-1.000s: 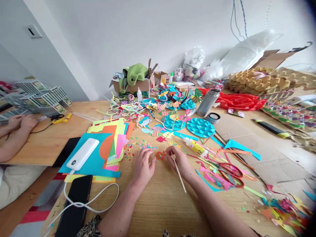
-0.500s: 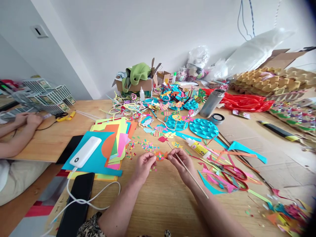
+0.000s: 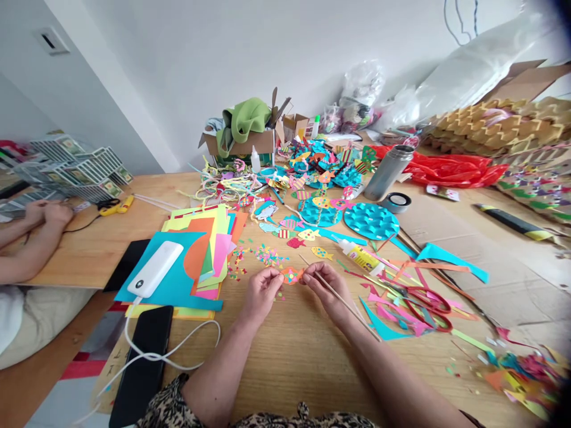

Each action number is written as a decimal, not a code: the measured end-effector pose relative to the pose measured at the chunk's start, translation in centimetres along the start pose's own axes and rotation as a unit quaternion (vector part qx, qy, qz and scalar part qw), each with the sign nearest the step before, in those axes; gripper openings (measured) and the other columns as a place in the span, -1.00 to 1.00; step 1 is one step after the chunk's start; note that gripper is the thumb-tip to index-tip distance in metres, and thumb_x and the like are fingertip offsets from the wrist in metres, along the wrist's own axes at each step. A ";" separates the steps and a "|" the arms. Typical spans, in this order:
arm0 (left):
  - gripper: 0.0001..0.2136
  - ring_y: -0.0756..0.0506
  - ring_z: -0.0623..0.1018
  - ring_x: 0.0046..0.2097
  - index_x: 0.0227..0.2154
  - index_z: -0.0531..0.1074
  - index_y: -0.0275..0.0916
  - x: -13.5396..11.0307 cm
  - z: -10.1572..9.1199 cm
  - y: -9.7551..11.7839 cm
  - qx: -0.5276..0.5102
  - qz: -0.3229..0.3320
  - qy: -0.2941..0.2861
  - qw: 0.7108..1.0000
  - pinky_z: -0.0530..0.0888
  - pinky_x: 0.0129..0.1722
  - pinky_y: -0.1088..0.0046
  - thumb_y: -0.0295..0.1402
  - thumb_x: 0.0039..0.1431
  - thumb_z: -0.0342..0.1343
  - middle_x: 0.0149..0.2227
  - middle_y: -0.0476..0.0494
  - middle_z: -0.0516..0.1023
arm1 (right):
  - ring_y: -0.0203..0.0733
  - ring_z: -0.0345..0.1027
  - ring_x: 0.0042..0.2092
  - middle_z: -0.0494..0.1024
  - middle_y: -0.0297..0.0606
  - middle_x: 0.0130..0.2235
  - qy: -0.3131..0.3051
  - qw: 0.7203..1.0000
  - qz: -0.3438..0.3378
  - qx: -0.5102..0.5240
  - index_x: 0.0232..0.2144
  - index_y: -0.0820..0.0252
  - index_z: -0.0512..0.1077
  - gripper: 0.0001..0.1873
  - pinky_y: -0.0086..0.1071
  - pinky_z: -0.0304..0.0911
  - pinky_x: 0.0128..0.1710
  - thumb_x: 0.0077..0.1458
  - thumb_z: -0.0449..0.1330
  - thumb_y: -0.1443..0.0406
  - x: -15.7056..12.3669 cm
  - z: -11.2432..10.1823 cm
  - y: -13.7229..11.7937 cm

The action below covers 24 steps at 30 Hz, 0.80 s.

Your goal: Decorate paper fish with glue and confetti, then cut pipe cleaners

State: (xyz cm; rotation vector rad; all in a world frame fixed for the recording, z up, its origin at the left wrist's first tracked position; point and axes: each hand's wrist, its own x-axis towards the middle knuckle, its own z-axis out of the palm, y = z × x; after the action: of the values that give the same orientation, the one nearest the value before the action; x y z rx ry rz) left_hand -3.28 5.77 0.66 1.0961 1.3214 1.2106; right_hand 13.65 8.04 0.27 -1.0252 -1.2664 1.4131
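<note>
Between my hands is a small orange paper fish [image 3: 292, 276] with coloured dots on it. My left hand [image 3: 263, 292] pinches its left end between thumb and finger. At the tail end, the fingertips of my right hand [image 3: 328, 289] are closed on the fish too. A thin wooden stick [image 3: 345, 303] lies through my right hand, its tip pointing up and left and its other end along my forearm. Just beyond are a yellow paper fish [image 3: 322, 252], a heap of paper confetti [image 3: 269, 255] and a glue bottle [image 3: 363, 257] on its side.
Red-handled scissors [image 3: 428, 306] lie among paper scraps at right. A steel flask [image 3: 389, 172] stands behind blue egg-carton discs [image 3: 372, 221]. Coloured paper sheets [image 3: 156, 261] hold a white power bank [image 3: 158, 268], its cable running past a black phone [image 3: 143, 362]. Another person's hands [image 3: 49, 214] rest at far left.
The camera view has shifted slightly. Both hands keep their grip on the orange fish, and the stick stays in my right hand.
</note>
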 end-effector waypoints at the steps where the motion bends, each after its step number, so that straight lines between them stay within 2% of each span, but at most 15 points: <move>1: -0.71 0.03 0.31 -0.55 -0.57 0.36 -0.22 0.0 0.0 0.0 0.002 0.001 0.001 1.000 0.32 -0.58 0.56 -0.10 0.00 0.15 -0.62 0.06 0.32 | -0.22 0.33 -0.32 0.42 -0.32 -0.38 0.000 1.000 0.001 0.004 -0.36 0.13 0.34 -0.66 -0.34 0.25 -0.29 0.00 0.30 0.04 -0.1 0.1 -0.1; 5: -0.71 0.03 0.31 -0.55 -0.58 0.35 -0.23 0.0 0.0 0.0 0.012 0.003 -0.012 1.000 0.33 -0.58 0.56 -0.10 0.01 0.15 -0.62 0.06 0.31 | -0.22 0.33 -0.34 0.41 -0.35 -0.39 0.002 1.000 0.003 0.003 -0.34 0.11 0.32 -0.66 -0.33 0.26 -0.30 0.03 0.27 0.02 -0.5 0.4 -0.5; 14: -0.72 0.01 0.40 -0.49 -0.49 0.43 -0.25 -0.1 0.1 -0.7 0.025 0.004 -0.061 0.998 0.42 -0.48 0.51 -0.10 0.05 0.15 -0.54 0.00 0.40 | -0.26 0.27 -0.39 0.38 -0.37 -0.41 0.015 1.000 0.024 0.005 -0.38 0.11 0.28 -0.60 -0.38 0.21 -0.38 -0.09 0.36 0.04 -0.2 0.7 0.0; 24: -0.70 0.03 0.34 -0.54 -0.56 0.36 -0.23 -0.1 0.2 -0.7 0.036 0.004 -0.038 0.999 0.41 -0.53 0.53 -0.09 0.02 0.17 -0.61 0.07 0.31 | -0.26 0.28 -0.40 0.37 -0.39 -0.43 0.004 0.999 0.040 0.019 -0.37 0.10 0.28 -0.57 -0.38 0.21 -0.39 -0.12 0.37 0.03 -0.5 0.7 -0.2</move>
State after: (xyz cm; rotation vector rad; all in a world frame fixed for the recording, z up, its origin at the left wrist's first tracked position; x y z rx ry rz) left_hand -3.05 5.63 0.01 1.1893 1.3112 1.1232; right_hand 13.09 7.46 0.53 -1.0656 -1.1997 1.4873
